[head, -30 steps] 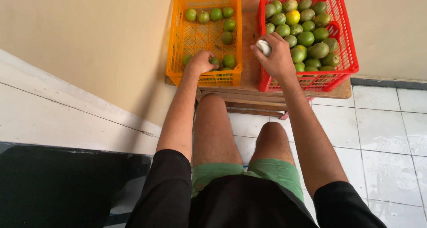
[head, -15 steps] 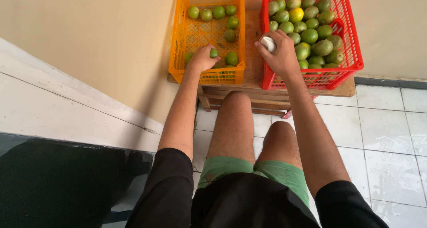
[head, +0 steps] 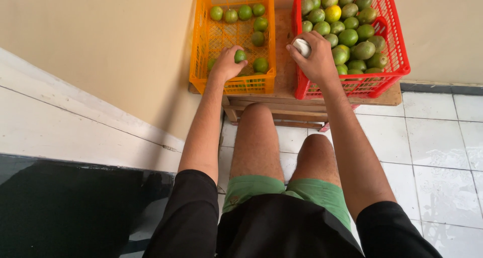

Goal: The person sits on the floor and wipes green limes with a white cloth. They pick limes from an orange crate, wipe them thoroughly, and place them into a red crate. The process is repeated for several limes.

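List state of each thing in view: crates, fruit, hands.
orange crate: open-topped, partly filled with green fruit
red crate: open-topped, nearly full
left hand: inside orange crate, fingers closed on green fruit
right hand: at red crate's edge, holding small white object
yellow fruit: loose in red crate

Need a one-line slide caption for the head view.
Left hand holds a green fruit over the orange crate; right hand grips a white object.

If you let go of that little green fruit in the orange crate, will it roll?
Probably: the small round green fruit in the left hand looks smooth and ball-shaped. The orange plastic crate walls would likely stop it. It seems firm, not squishy.
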